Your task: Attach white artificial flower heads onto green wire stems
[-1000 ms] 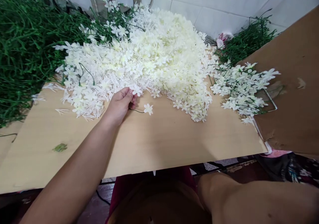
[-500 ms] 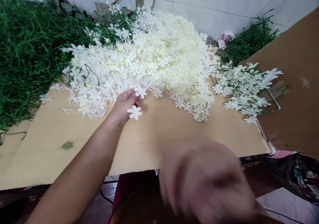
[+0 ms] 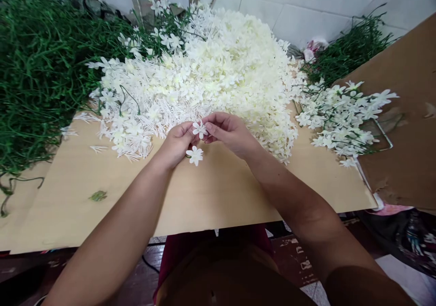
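Observation:
My left hand (image 3: 180, 143) is closed on an artificial flower stem, mostly hidden by its fingers. Two white blossoms show at this hand: an upper white flower (image 3: 200, 130) between both hands and a lower white flower (image 3: 195, 155) just below the fingers. My right hand (image 3: 229, 133) pinches at the upper blossom with thumb and forefinger. Right behind the hands lies a big heap of loose white and cream flower heads (image 3: 235, 65), with thin white stamens (image 3: 170, 111) mixed in at its front.
Green plastic stems (image 3: 41, 70) are piled at the left, with more green stems (image 3: 354, 47) at the back right. A bunch of assembled white flowers (image 3: 344, 120) lies by an upright cardboard sheet (image 3: 405, 115). A green scrap (image 3: 98, 196) rests on the cardboard tabletop (image 3: 68, 224).
My right hand has come up from the table's near edge to the left hand and now pinches the upper blossom. The left hand keeps its hold; the view has shifted slightly.

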`<state>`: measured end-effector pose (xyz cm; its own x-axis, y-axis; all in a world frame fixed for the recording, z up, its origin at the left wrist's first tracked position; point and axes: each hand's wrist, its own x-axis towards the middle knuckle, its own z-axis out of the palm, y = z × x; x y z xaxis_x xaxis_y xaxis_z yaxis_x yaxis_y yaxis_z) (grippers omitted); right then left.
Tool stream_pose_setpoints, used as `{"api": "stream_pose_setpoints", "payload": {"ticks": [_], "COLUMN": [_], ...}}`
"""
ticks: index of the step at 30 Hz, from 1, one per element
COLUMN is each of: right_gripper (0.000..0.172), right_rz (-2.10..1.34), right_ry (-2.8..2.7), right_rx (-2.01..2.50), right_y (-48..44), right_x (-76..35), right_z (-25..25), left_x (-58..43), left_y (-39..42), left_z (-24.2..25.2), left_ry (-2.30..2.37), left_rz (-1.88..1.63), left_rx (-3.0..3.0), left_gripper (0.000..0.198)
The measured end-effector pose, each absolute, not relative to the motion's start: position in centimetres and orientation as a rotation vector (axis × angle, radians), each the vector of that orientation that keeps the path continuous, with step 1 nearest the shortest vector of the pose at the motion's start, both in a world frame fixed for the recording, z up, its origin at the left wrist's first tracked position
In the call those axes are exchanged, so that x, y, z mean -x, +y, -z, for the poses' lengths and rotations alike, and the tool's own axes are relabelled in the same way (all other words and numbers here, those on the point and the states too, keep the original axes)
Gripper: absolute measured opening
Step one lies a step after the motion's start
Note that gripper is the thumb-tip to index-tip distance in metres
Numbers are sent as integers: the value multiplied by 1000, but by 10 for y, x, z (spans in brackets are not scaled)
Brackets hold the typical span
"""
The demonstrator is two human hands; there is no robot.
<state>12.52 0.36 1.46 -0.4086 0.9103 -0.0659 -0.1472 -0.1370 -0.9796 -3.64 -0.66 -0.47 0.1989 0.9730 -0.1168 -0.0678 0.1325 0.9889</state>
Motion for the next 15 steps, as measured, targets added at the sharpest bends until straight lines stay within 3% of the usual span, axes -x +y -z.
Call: {"api": "stream_pose_setpoints", "payload": {"ticks": [9,15], "right_gripper": [49,53], "right_rz": [-1674,-1573], "right_ry": [-1264,-1352], "right_rx": [942,910], "right_y": [4,5], "right_x": [-126,-120], "right_z": [-7,2], "left_x": [37,36], "left_y": [-7,-7], "left_z": [4,7], "left_ry": [1075,1095], "left_rz": [-980,-1011], "left_rx": [-1195,-1262], "left_gripper": [30,42]}}
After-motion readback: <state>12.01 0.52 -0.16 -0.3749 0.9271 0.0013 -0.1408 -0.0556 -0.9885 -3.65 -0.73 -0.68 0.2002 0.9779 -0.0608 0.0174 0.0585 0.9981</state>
